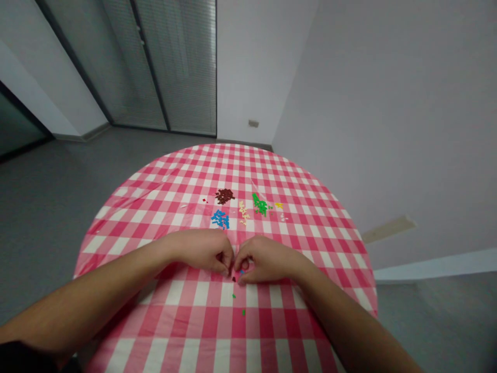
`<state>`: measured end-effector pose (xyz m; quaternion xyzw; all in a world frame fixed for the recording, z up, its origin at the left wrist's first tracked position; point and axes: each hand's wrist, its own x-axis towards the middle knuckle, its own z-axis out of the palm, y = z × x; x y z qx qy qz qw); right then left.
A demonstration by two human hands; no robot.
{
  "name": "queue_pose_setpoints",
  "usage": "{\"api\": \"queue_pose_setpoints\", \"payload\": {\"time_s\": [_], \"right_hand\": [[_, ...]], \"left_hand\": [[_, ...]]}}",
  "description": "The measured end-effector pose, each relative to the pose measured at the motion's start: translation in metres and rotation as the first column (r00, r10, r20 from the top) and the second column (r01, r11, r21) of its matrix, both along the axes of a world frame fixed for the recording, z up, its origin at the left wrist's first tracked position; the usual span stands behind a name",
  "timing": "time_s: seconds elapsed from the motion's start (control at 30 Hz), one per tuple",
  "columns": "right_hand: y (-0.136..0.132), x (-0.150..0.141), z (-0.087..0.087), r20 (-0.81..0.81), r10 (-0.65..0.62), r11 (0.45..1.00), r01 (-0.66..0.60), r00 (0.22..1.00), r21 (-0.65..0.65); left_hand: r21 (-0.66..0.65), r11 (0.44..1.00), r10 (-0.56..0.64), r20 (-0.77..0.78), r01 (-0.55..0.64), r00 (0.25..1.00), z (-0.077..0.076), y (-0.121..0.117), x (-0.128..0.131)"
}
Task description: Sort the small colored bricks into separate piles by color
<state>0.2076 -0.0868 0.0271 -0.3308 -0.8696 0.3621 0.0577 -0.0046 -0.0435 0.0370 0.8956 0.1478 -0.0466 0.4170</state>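
My left hand (212, 251) rests low over the checked tablecloth with its fingers curled and thumb and forefinger pinched together. At its fingertips is a tiny dark brown piece (233, 279). Facing it, almost touching, my right hand (262, 259) is also curled, its fingertips close to the same spot. A small blue piece (242, 271) shows between the right thumb and fingers. Whatever either hand pinches is too small or hidden to name. Nearer to me lie two small green pieces, one (233, 296) just below the hands and another (244, 312) farther down.
Beyond the hands on the round table (186, 311) are loose piles of small pieces: blue (220, 219), brown (224, 196), cream (243, 212) and green (260, 205). A few yellow (279, 205), white (283, 217) and red (204, 200) pieces lie beside them. A wall stands at right.
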Motion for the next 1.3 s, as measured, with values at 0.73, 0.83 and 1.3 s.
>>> {"api": "queue_pose_setpoints", "payload": {"time_s": [0.73, 0.83, 1.3], "right_hand": [[0.018, 0.004, -0.007, -0.296, -0.491, 0.840, 0.536, 0.819, 0.089], [0.021, 0.014, -0.001, -0.234, -0.481, 0.856, 0.510, 0.845, 0.081], [0.012, 0.009, -0.007, 0.005, -0.132, 0.991, 0.132, 0.991, -0.017]], "left_hand": [[0.155, 0.974, 0.161, 0.039, -0.165, 0.986, 0.010, 0.005, 0.003], [0.194, 0.960, 0.195, 0.059, -0.203, 0.979, 0.003, 0.001, 0.010], [0.303, 0.938, 0.157, 0.063, -0.169, 0.986, -0.010, 0.009, 0.004]]}}
